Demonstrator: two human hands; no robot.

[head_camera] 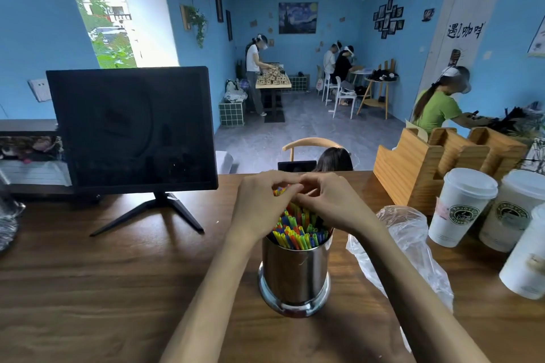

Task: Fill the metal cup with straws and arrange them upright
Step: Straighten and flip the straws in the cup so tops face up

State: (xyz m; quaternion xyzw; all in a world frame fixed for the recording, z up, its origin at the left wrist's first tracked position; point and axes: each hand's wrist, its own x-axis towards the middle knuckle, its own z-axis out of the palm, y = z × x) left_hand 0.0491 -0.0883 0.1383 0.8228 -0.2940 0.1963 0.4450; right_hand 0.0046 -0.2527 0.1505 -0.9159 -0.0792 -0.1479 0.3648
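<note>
A shiny metal cup [295, 274] stands on the wooden counter [103, 289] in front of me. It is packed with many coloured straws [298, 233] in yellow, green, blue and red, standing upright. My left hand [259, 206] and my right hand [330, 203] are both above the cup's far side. Their fingers curl around the tops of the rear straws and meet over them. The straw tops under my fingers are mostly hidden.
A black monitor [132, 127] on a stand sits at the left. A crumpled clear plastic bag [407, 244] lies right of the cup. Three white lidded paper cups [460, 206] and a wooden holder [427, 165] stand at the right. People work in the room behind the counter.
</note>
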